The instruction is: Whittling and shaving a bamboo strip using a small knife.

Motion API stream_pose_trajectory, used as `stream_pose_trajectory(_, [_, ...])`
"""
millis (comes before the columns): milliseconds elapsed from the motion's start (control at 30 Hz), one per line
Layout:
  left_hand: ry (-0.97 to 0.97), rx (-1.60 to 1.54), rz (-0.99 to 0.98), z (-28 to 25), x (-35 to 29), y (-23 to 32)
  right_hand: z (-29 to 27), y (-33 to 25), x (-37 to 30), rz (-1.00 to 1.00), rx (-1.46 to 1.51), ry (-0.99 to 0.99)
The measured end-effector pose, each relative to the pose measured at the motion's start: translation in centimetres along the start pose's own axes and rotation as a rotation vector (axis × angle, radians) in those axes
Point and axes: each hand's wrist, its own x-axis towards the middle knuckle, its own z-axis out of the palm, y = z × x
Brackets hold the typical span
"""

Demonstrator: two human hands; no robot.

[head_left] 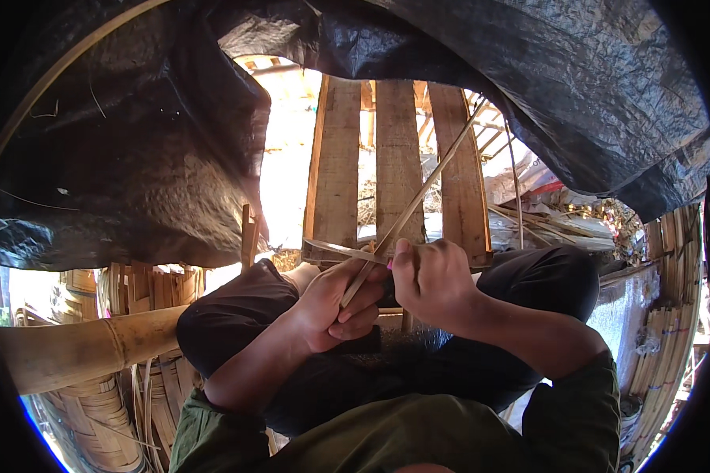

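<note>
Above my lap, my left hand (pixel 335 303) is closed around a long, thin bamboo strip (pixel 426 189). The strip slants up and to the right, and its near end pokes out below my fingers. Close beside it, my right hand (pixel 438 284) is closed with the thumb raised, gripping what looks like a knife (pixel 331 248). Its narrow, shiny blade points left and crosses the strip just above my left hand. A bit of pink shows by my right thumb; the rest of the handle is hidden in the fist.
Ahead stands a slatted wooden bench (pixel 398 158). Dark plastic sheeting (pixel 134 142) hangs at the upper left and right. A thick bamboo pole (pixel 95 347) lies at the left, above woven bamboo baskets (pixel 95 418). Bundled bamboo strips (pixel 667 355) stand at the right.
</note>
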Motion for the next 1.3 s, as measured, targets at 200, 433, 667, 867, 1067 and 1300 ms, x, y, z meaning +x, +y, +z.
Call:
stream_pose_trajectory(200, [-0.030, -0.088, -0.027, -0.2, -0.5, 0.1, 1.6, 2.4, 0.7, 0.312, 0.293, -0.350])
stream_pose_trajectory(433, [-0.007, -0.156, -0.066, 0.3, -0.6, 0.1, 2.3, 2.4, -0.6, 0.239, 0.180, -0.323])
stream_pose_trajectory(667, [0.005, -0.114, -0.089, 0.6, -0.8, 0.3, 2.9, 3.3, -2.0, 0.034, 0.042, -0.271])
stream_pose_trajectory(867, [0.061, -0.047, -0.086, 0.8, -0.9, 0.8, 1.2, 3.3, 0.4, 0.059, 0.011, -0.252])
stream_pose_trajectory(1067, [-0.054, -0.040, -0.078, 0.2, -0.8, 1.0, 1.6, 3.8, 0.5, 0.285, 0.147, -0.471])
stream_pose_trajectory(1300, [-0.100, -0.115, -0.130, -0.1, -0.8, 1.4, 1.0, 4.1, 1.3, 0.344, 0.344, -0.573])
